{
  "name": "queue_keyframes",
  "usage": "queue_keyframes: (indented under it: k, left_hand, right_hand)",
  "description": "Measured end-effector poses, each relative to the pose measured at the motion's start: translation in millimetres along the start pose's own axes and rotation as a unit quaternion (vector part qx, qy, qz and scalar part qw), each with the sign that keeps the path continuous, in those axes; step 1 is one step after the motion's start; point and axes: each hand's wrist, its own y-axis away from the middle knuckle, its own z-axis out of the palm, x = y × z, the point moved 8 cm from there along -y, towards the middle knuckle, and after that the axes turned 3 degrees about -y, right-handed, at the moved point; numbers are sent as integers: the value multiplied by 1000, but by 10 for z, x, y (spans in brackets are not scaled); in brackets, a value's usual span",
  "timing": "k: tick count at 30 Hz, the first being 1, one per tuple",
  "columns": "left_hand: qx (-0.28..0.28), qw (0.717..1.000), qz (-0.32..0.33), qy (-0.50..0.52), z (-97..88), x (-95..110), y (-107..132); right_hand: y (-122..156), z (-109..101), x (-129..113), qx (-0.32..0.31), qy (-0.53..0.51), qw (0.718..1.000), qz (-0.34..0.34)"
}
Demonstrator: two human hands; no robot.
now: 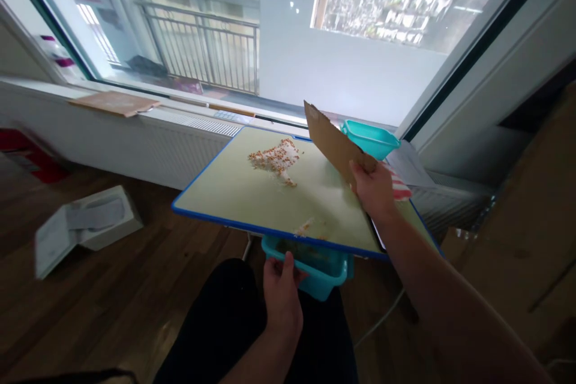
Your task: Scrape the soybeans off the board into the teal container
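Note:
My right hand (374, 187) grips a piece of brown cardboard (333, 141), raised at a slant over the right part of the table (216, 186). Below the table's front edge, my left hand (282, 291) has its thumb over the rim of a turquoise plastic basket (321, 276). That basket sits over my lap, partly under the edge, with some material inside that I cannot make out. A pile of white grains mixed with orange kernels (275, 159) lies on the far middle of the tabletop. A small scatter of white bits (305, 228) is near the front edge, above the basket.
Another turquoise basket (371, 139) stands at the far right corner. A red-and-white striped item (399, 185) and a dark flat device (377, 234) are by my right arm. A radiator (180, 153) and window border the far side. An open white box (103, 216) lies on the floor.

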Motion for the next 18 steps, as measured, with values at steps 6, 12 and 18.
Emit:
queue_keyframes:
  k: [6,12,18]
  left_hand:
    - [-3,999,-36,-6,17,-62,41]
    - [2,999,-54,-5,-16,-115,-51]
    - [10,996,-77,-33,-41,-234,-159]
  right_hand:
    - [-782,730,472,13,-196,975,101]
    - [-1106,1317,714,-22,-206,962,179]
    - [-1305,1657,852,-50,-215,959,177]
